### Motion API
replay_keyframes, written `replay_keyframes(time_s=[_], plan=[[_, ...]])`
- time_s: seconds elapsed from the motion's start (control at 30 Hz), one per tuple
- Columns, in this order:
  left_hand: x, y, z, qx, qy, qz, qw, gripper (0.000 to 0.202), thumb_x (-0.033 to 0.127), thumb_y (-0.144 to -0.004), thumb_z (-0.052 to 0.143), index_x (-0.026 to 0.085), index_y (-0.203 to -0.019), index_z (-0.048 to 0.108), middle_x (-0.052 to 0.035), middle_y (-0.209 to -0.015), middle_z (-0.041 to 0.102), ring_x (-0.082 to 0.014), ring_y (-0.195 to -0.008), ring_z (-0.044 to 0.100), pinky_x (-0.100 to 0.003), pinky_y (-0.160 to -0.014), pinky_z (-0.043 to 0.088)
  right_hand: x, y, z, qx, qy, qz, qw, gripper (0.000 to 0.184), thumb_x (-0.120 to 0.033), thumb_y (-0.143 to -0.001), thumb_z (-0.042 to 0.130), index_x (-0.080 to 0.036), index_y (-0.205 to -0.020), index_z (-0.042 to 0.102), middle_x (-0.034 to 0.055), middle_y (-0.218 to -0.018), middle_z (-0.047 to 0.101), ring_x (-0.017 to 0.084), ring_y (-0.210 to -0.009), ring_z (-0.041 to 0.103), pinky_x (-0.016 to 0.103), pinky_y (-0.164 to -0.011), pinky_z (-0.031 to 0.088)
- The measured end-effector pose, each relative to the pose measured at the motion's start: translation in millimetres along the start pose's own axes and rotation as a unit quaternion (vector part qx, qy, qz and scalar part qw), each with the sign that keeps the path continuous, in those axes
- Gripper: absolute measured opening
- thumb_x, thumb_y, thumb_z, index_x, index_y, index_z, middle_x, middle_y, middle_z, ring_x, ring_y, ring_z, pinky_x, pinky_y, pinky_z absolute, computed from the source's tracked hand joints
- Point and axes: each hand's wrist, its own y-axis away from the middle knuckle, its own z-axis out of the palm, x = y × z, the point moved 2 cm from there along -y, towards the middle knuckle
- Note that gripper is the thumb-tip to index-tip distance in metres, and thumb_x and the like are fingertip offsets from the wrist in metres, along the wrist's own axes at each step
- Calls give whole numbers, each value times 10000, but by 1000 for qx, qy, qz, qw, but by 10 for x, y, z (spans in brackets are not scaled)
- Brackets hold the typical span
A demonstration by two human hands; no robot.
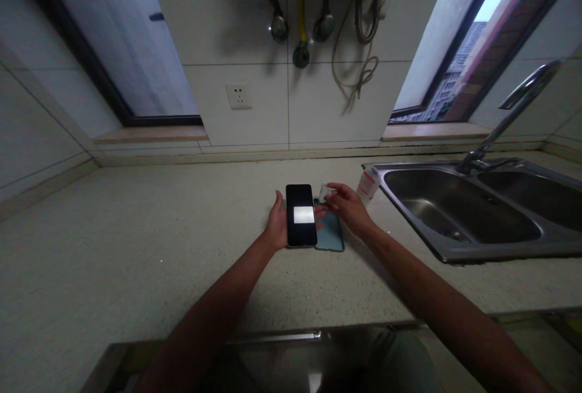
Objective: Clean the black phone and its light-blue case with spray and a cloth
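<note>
A black smartphone (300, 232) rests upright in my left hand (276, 224), screen toward me, with a bright white rectangle showing on it. My thumb is along its left edge and fingertips come out past its right edge. My right hand (348, 206) is closed in a pinch on a small whitish pad (324, 193), just right of the phone's top; its exact kind is hard to make out. Below and partly behind the hands, a light blue phone case (330, 236) lies on the countertop. A clear bottle (367, 185) with pink lettering stands beyond my right hand.
A steel double sink (459, 211) with a chrome faucet (522, 102) is set in the pale countertop (136, 247) at right. On the tiled wall are an outlet (238, 96), hoses and a yellow pipe (302, 11). Windows flank both sides. The counter's front edge is near my body.
</note>
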Motion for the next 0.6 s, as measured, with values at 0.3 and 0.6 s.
replay_keyframes(time_s=[0.3, 0.6], plan=[[-69, 8, 78, -24, 13, -19, 999, 847, 761, -905, 229, 113, -1312, 593, -203, -1100, 717, -333, -1036, 684, -519, -939, 485, -113, -89, 281, -86, 421, -348, 833, 242, -219, -921, 532, -210, -1050, 737, 103, -999, 702, 243, -924, 624, 392, -823, 486], [36, -28, 44, 31, -1, 15, 999, 867, 785, -887, 246, 78, -1134, 684, -186, -921, 733, -324, -888, 706, -455, -832, 534, -198, 207, 312, -348, 469, -394, 710, 206, -146, -903, 586, -224, -978, 761, 78, -991, 691, 209, -957, 616, 359, -856, 453]])
